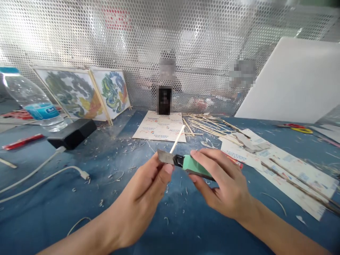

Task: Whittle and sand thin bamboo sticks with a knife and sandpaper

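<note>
My left grip (145, 194) is pinched closed, thumb against fingers, on a pale stick (177, 140) that slants away above the blue counter (186, 226). My right grip (225, 180) curls round a green-handled knife (195, 165), its blade crossing before the stick, just beside my left thumb.

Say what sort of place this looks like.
Probably a handicraft workspace, perhaps a small workshop or studio: a craft knife is held beside a thin stick, shavings litter the blue tabletop, and colourful framed pictures stand behind.
</note>
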`<state>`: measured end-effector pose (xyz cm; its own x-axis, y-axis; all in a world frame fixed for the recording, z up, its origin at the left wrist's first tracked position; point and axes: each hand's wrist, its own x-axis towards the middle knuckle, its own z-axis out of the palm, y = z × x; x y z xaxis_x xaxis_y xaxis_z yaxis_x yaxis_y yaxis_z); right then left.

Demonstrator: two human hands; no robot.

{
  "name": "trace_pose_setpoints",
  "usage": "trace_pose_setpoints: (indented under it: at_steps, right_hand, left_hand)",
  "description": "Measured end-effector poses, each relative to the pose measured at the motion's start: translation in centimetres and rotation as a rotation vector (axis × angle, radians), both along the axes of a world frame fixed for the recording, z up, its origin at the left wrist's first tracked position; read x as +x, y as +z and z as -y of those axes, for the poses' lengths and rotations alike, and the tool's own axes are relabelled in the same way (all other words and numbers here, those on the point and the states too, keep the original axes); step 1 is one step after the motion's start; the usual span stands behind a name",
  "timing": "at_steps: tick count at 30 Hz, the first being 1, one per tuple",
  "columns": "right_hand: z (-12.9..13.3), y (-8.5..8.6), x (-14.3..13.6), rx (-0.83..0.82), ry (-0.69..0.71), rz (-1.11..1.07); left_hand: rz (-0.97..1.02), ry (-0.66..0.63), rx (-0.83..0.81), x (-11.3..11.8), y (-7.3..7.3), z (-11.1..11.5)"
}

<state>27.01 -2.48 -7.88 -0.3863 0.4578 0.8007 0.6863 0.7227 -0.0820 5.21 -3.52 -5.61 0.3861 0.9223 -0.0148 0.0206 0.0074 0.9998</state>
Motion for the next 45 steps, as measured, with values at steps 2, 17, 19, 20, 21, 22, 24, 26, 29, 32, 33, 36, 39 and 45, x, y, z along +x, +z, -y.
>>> trace_pose_setpoints:
  at_steps: [2, 17, 19, 20, 21, 22, 24, 26, 29, 32, 33, 36, 39, 45]
  right_hand:
    - [0.1, 0.2, 0.1, 0.062, -0.009, 0.009]
    - [0.8, 0.8, -0.3, 0.193, -0.119, 0.003]
    - [1.0, 0.9, -0.3, 0.205, -0.136, 0.001]
    - [1.1, 1.0, -0.4, 0.211, -0.141, 0.004]
    - [1.2, 1.1, -0.4, 0.22, -0.146, 0.008]
    - [1.2, 1.3, -0.4, 0.225, -0.148, 0.014]
    - [1.1, 1.7, -0.1, 0.218, -0.157, 0.002]
    - [0.6, 2.2, 0.4, 0.202, -0.199, -0.067]
    - [-0.7, 2.8, 1.4, 0.203, -0.296, -0.21]
    - [-1.3, 3.1, 1.9, 0.181, -0.304, -0.275]
    - [-1.2, 3.1, 1.8, 0.159, -0.272, -0.279]
    - [0.0, 2.9, 0.9, 0.096, -0.118, -0.225]
    - [1.3, 2.2, -0.1, 0.06, -0.004, -0.131]
    - [1.7, 1.4, -0.7, 0.062, 0.046, -0.083]
  left_hand:
    - [-0.033, -0.004, 0.051, 0.0, -0.3, 0.1]
    - [-0.037, 0.094, -0.001, 0.2, 0.0, -0.1]
    - [-0.061, 0.105, 0.045, 0.5, 0.5, -0.2]
    - [-0.08, 0.114, 0.072, 0.6, 0.8, -0.2]
    - [-0.102, 0.124, 0.094, 0.6, 1.0, -0.2]
    - [-0.128, 0.133, 0.111, 0.6, 1.2, -0.1]
    - [-0.179, 0.151, 0.122, 0.6, 1.4, 0.0]
    - [-0.206, 0.16, 0.113, 0.4, 1.5, 0.1]
    - [-0.116, 0.131, 0.063, 0.4, 1.6, 0.2]
    - [0.077, 0.052, -0.065, 0.7, 1.8, 0.2]
    - [0.138, 0.025, -0.114, 0.9, 1.9, 0.2]
    - [0.265, -0.027, -0.22, 0.9, 1.9, 0.2]
    - [0.296, -0.068, -0.296, 0.5, 1.8, 0.5]
    - [0.328, -0.183, -0.4, -0.5, 1.5, 1.0]
